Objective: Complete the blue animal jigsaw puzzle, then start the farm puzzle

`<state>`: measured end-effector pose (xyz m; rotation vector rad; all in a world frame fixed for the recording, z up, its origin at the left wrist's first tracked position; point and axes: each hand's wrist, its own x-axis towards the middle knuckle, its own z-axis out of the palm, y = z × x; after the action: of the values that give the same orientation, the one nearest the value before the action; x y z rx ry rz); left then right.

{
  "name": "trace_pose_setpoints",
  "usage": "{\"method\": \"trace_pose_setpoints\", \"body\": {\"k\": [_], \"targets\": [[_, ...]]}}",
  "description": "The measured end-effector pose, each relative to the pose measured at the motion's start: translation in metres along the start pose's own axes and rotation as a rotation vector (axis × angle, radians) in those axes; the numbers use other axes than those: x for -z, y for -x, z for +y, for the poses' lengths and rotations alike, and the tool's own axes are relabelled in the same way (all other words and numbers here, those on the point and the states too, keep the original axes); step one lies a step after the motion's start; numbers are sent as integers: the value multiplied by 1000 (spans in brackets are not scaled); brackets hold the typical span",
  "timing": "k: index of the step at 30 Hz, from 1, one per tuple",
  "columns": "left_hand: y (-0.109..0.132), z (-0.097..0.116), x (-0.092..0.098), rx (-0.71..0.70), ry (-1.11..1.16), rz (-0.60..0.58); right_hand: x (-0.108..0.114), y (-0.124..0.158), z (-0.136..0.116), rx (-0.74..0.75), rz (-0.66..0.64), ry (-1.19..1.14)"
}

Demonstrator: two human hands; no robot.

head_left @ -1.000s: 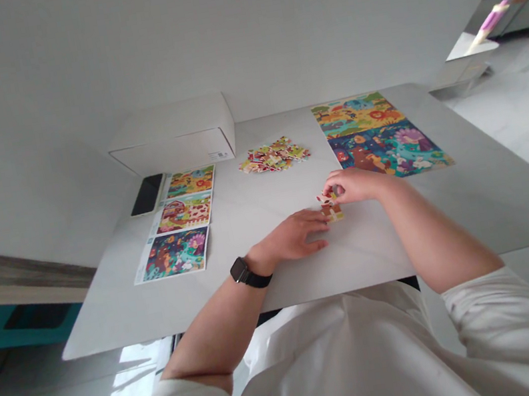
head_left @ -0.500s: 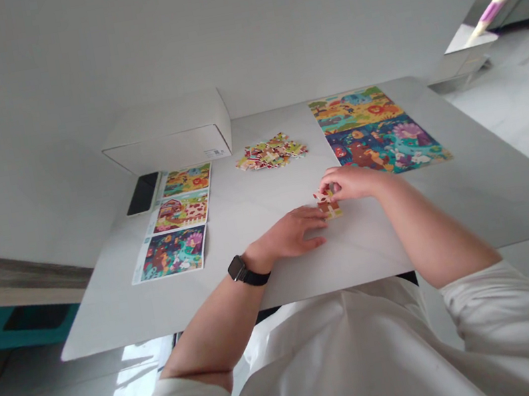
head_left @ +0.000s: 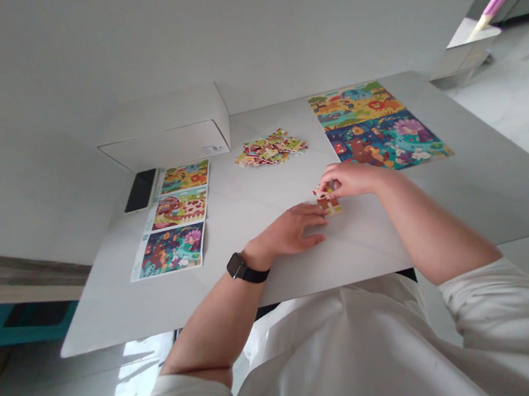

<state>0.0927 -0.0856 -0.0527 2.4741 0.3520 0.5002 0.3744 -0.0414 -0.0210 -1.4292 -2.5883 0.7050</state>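
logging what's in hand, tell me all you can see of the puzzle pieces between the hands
The puzzle pieces are a small cluster of flat cardboard-looking pieces printed red, brown, yellow and white, lying on the white table near its front middle. The right hand pinches the far piece with its fingertips; the left hand lies flat, fingertips against the near edge. Whether they are locked together cannot be told.

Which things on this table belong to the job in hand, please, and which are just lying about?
In hand: joined pieces, pinched by right hand, left hand beside; loose pile; picture sheet.
Lying about: white box, phone, finished puzzles.
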Motion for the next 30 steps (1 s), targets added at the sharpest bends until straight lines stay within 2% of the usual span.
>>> {"method": "trace_pose_setpoints", "body": {"k": [19, 30], "targets": [[1, -1, -1, -9, 21, 10, 0, -1, 2, -6, -17, 14], [3, 0, -2, 14, -1, 12, -5, -7, 10, -20, 119, 73]]}}
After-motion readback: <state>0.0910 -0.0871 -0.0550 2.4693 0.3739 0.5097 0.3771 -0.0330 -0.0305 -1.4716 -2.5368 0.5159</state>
